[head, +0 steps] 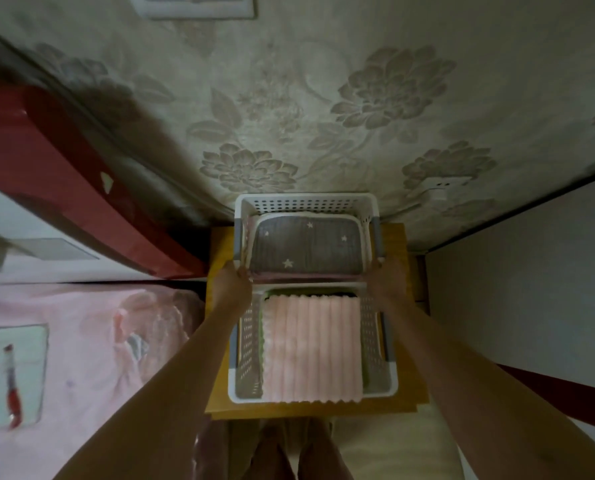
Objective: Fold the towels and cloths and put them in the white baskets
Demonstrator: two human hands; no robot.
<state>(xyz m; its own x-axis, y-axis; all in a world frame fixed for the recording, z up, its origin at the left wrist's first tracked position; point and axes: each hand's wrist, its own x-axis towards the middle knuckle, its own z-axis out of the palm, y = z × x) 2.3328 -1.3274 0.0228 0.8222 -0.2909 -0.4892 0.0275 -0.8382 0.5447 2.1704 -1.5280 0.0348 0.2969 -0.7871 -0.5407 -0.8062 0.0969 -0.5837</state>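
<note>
Two white perforated baskets stand one behind the other on a small wooden table point(220, 244). The far basket point(306, 202) holds a folded grey cloth with white stars point(306, 245) on top of a pink one. The near basket point(246, 344) holds a folded pink ribbed towel point(311, 344) over a green cloth. My left hand point(232, 284) grips the far basket's near left corner. My right hand point(386, 280) grips its near right corner. Both arms reach over the near basket.
A floral-papered wall stands right behind the table, with a socket point(441, 184). A red headboard point(64, 174) and a bed with pink bedding point(91, 341) lie to the left. A white panel point(531, 289) rises on the right. My legs show below the table.
</note>
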